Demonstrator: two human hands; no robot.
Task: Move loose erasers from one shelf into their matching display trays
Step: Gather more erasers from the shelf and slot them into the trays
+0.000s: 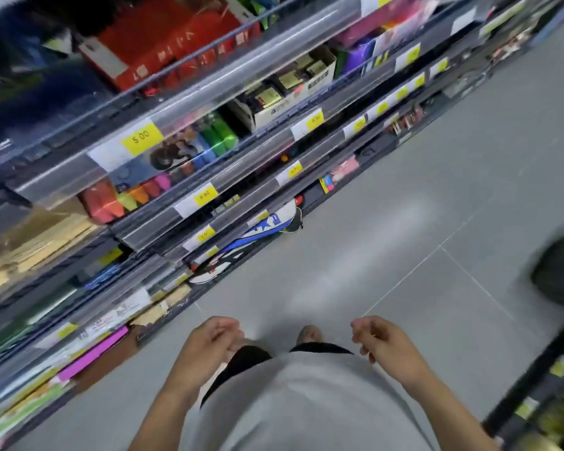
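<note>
Blurred shelves [209, 177] stacked in tiers along the left, clear fronts with yellow price tags; colourful small packs [127, 196] behind; erasers and trays not distinguishable

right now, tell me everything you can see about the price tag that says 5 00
The price tag is a yellow rectangle with dark digits, tilted in the view, set on a larger white label. It sits behind or on the clear plastic front strip of an upper shelf, left of centre, above coloured packs. It looks like paper. Nothing touches it; both hands hang far below. Its edges are slightly blurred.
</note>
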